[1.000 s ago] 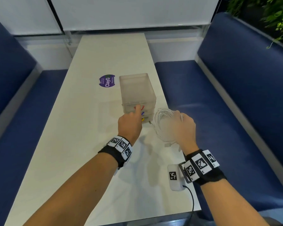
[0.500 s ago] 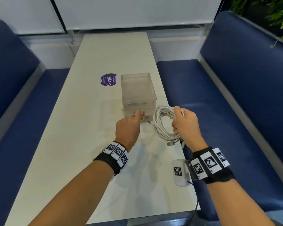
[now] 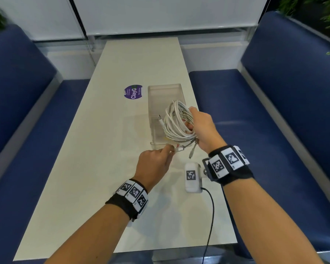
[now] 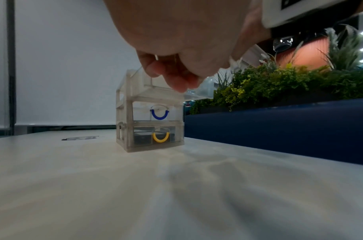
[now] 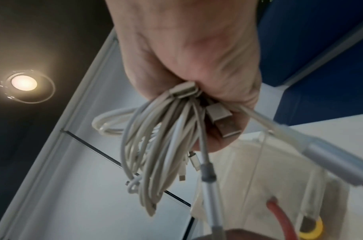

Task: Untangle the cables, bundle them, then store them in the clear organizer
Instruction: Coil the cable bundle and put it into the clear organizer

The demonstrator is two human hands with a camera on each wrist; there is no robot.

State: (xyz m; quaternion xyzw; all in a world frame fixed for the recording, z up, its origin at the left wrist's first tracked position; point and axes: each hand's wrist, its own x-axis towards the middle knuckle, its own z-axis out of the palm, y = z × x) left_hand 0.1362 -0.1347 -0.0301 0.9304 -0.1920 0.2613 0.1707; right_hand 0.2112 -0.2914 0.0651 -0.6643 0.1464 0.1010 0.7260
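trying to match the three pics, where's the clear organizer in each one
Head: organizer mid-table, partly behind the cable bundle in the right hand.
Left wrist: centre, standing on the table, top drawer pulled out by the left hand.
Right wrist: bottom right, blurred, seen from above.
Shared landmark: yellow handle, also in the right wrist view.

In the head view the cable bundle (image 3: 176,121) covers the clear organizer's (image 3: 156,96) near right part. The left hand's (image 3: 153,165) fingertips hide what they hold at the organizer's near edge, perhaps the red handle (image 5: 276,211). The right wrist view is blurred, the bottom edge cutting that handle off.
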